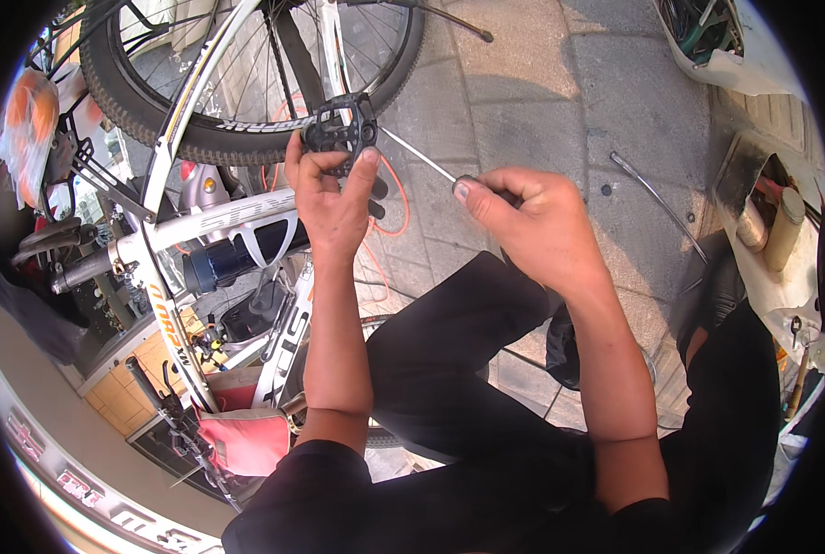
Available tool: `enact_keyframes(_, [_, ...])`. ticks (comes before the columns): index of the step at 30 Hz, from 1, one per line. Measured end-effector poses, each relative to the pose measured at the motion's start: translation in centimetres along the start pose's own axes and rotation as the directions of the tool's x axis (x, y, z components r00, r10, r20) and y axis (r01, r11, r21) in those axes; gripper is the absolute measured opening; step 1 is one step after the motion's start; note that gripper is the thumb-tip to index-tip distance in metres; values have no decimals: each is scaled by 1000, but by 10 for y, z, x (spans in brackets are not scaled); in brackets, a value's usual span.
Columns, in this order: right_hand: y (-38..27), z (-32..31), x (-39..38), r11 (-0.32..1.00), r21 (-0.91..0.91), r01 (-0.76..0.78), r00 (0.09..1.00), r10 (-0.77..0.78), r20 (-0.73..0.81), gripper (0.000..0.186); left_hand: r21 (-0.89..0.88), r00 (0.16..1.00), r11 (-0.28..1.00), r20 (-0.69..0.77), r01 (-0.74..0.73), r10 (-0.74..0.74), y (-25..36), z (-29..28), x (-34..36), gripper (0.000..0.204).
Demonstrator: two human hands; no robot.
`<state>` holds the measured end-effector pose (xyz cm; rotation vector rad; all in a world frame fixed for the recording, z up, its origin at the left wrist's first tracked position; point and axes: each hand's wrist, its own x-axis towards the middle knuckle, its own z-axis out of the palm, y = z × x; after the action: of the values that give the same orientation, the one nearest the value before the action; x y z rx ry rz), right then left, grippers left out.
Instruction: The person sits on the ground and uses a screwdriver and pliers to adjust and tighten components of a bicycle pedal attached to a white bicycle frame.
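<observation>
A black bicycle pedal [363, 115] is gripped between the thumb and fingers of my left hand [331, 203], in front of a bicycle wheel. My right hand [537, 226] is closed round the handle end of a thin tool with a straight metal shaft [419, 153], probably a screwdriver. The shaft slants up and left, and its far end comes up to the pedal's right side. I cannot tell whether the tip touches the pedal. Most of the tool's handle is hidden in my right hand.
A white bicycle frame [161, 171] and its tyre [228, 148] fill the left side, with a dark bottle [218, 268] and a red bag [246, 439]. An orange cable [401, 189] lies on the paving. At right are a metal bar [657, 201] and a pale container [740, 189] holding cylinders.
</observation>
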<state>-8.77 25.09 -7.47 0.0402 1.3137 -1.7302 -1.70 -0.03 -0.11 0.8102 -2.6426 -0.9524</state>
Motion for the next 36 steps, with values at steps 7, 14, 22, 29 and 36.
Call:
enact_keyframes(7, [-1, 5, 9, 996, -21, 89, 994, -90, -65, 29, -3, 1000, 1000, 8, 16, -16, 2, 0, 2, 37])
enact_keyframes(14, [2, 3, 12, 955, -202, 216, 967, -238, -94, 31, 42, 1000, 999, -4, -21, 21, -8, -1, 2, 38])
enact_keyframes(22, [-6, 4, 7, 962, -203, 185, 980, -195, -29, 32, 120, 999, 992, -2, -43, 44, -5, -2, 3, 37])
enact_keyframes(29, [-2, 6, -6, 999, -14, 43, 999, -43, -31, 31, 119, 998, 991, 9, -65, 64, 1, -1, 2, 38])
enact_keyframes(36, [0, 11, 4, 988, -97, 123, 986, -133, -102, 34, 48, 1000, 998, 2, -27, 27, -7, -2, 2, 39])
